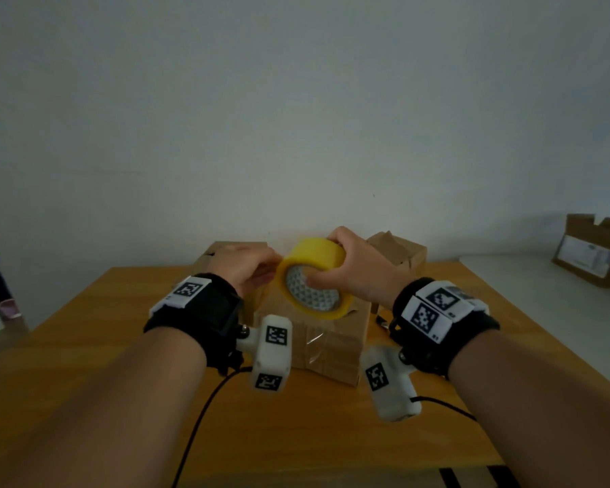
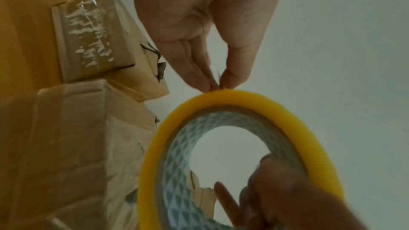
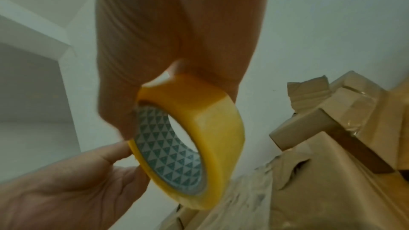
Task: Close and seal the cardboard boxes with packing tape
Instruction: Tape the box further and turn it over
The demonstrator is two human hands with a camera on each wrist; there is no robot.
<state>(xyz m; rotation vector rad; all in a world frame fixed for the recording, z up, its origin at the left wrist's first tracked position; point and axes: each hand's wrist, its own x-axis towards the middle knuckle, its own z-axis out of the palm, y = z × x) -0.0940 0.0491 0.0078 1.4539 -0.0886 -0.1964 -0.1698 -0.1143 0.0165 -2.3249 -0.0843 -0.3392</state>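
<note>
Now the right hand [image 1: 353, 272] grips the tape roll [image 1: 312, 276] above the near cardboard box [image 1: 328, 343] on the tabletop [image 1: 120, 329]. The left hand [image 1: 242, 267], at nine o'clock of the roll, pinches its edge; I think it should peel slowly, keeping the strip flat.

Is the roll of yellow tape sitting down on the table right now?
No, the tape roll is held up above the cardboard box, the right hand gripping it through its core while the left hand pinches its edge.

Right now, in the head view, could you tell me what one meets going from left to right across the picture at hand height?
Left hand → tape roll → right hand → small box behind → far open box.
</note>
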